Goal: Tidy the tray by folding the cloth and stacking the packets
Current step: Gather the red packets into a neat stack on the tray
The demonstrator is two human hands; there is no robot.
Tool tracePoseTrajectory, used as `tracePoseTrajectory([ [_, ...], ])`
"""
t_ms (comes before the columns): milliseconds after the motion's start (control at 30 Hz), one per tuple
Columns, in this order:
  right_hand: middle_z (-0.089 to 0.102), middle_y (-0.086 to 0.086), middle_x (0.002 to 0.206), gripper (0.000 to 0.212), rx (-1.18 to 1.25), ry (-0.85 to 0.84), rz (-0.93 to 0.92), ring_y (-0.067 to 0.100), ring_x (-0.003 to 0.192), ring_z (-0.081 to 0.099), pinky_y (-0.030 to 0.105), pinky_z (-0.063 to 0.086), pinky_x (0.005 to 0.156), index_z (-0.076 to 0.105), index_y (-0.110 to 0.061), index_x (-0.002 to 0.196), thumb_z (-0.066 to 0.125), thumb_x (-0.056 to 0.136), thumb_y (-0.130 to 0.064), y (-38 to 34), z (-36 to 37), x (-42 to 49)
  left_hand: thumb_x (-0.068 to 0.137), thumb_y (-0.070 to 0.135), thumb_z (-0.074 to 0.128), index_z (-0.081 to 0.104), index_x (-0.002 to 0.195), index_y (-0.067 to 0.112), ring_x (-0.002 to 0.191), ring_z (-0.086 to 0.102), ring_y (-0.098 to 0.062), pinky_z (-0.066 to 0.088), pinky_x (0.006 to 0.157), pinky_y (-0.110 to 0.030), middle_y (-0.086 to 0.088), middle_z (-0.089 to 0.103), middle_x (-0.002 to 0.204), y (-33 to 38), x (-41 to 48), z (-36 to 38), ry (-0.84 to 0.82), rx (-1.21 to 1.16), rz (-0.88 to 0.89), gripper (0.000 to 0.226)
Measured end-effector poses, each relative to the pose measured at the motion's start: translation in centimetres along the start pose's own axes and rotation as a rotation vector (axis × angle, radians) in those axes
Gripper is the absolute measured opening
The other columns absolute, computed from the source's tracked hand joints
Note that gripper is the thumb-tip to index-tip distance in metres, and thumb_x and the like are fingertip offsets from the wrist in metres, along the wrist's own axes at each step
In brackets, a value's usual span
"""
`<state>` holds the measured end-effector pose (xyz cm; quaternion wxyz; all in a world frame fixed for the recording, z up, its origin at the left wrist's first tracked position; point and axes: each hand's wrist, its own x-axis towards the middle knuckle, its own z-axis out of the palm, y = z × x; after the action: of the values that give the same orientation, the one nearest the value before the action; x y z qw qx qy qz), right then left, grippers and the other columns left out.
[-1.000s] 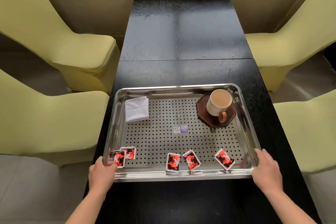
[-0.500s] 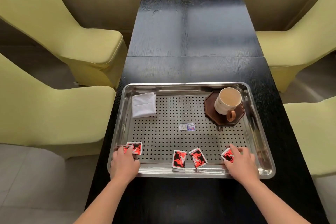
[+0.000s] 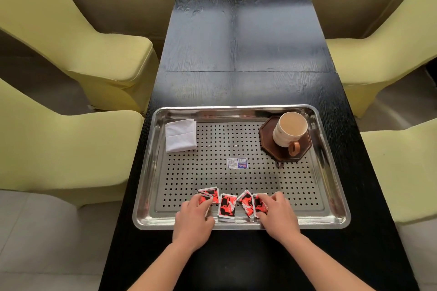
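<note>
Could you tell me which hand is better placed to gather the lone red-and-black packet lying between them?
Probably the left hand: it rests right beside that flat red-and-black packet, while another tilted packet separates it from the right hand.

One steel tray [image 3: 151, 172] is counted on the counter [image 3: 243, 30]. Five red-and-black packets [image 3: 227, 205] are tallied along the tray's near edge, two of them overlapped at the left. One white cloth [image 3: 181, 134] is logged in its far left corner, one cup [image 3: 289, 132] and one dark coaster [image 3: 305, 149] in its far right. One label [image 3: 237, 163] is spotted mid-tray. Two hands are counted at the near rim: left hand [image 3: 192, 217], right hand [image 3: 279, 212]. Four yellow-green chairs [image 3: 71, 149] are counted, two flanking each side of the tray.
</note>
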<state>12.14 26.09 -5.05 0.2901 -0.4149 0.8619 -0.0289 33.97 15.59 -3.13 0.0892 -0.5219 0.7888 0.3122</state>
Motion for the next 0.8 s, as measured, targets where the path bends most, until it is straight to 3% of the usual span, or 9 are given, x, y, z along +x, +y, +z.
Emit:
tracePoseTrajectory([
  [167, 0.049, -0.001, 0.124, 0.046, 0.126, 0.053, 0.081, 0.016, 0.105, 0.054, 0.033, 0.053, 0.089, 0.051, -0.03, 0.138, 0.063, 0.094, -0.033, 1.5, -0.8, 0.8, 0.09, 0.024, 0.057, 0.053, 0.141, 0.026, 0.121, 0.041, -0.017, 0.043, 0.103, -0.036, 0.003, 0.051, 0.132, -3.5, 0.1, -1.6, 0.183, -0.123, -0.162, 0.051],
  [300, 0.05, 0.002, 0.128, 0.047, 0.095, 0.022, 0.103, 0.018, 0.111, 0.053, 0.034, 0.052, 0.092, 0.05, -0.023, 0.14, 0.059, 0.095, -0.032, 0.1, -0.2, 1.1, 0.091, 0.024, 0.056, 0.044, 0.147, 0.029, 0.123, 0.038, -0.016, 0.043, 0.103, -0.033, 0.003, 0.046, 0.134, -3.4, 0.7, -1.5, 0.066, -0.116, -0.148, 0.057],
  [400, 0.048, -0.002, 0.118, 0.046, 0.084, -0.015, 0.032, 0.014, 0.104, 0.052, 0.031, 0.051, 0.088, 0.051, -0.026, 0.138, 0.059, 0.094, -0.033, -2.2, 0.9, 0.6, 0.091, 0.029, 0.054, 0.045, 0.145, 0.034, 0.125, 0.034, -0.016, 0.038, 0.105, -0.032, 0.004, 0.043, 0.136, -1.2, 0.5, 0.1, -0.025, -0.091, -0.078, 0.055],
  [500, 0.046, -0.005, 0.116, 0.055, 0.106, -0.042, -0.016, 0.012, 0.104, 0.051, 0.029, 0.051, 0.089, 0.045, -0.032, 0.145, 0.061, 0.093, -0.035, -3.4, 1.7, 0.3, 0.092, 0.037, 0.052, 0.048, 0.142, 0.039, 0.121, 0.036, -0.015, 0.037, 0.104, -0.032, 0.005, 0.041, 0.134, 0.8, 0.2, 1.3, -0.039, -0.032, -0.036, 0.05],
  [633, 0.049, -0.007, 0.111, 0.051, 0.173, -0.048, -0.042, 0.011, 0.102, 0.054, 0.028, 0.05, 0.086, 0.05, -0.033, 0.14, 0.064, 0.091, -0.035, -3.0, 1.4, 0.4, 0.092, 0.036, 0.055, 0.059, 0.134, 0.039, 0.132, 0.034, -0.015, 0.033, 0.111, -0.035, 0.006, 0.039, 0.14, 0.9, 0.0, 1.5, -0.066, -0.129, -0.002, 0.042],
  [800, 0.056, -0.002, 0.113, 0.035, 0.196, 0.02, 0.051, 0.014, 0.098, 0.057, 0.03, 0.051, 0.085, 0.059, -0.021, 0.129, 0.059, 0.094, -0.021, -1.4, 0.3, 1.3, 0.092, 0.027, 0.058, 0.047, 0.145, 0.028, 0.124, 0.04, -0.015, 0.039, 0.102, -0.028, 0.003, 0.045, 0.131, -0.7, 0.7, 0.8, 0.025, -0.221, -0.093, 0.054],
])
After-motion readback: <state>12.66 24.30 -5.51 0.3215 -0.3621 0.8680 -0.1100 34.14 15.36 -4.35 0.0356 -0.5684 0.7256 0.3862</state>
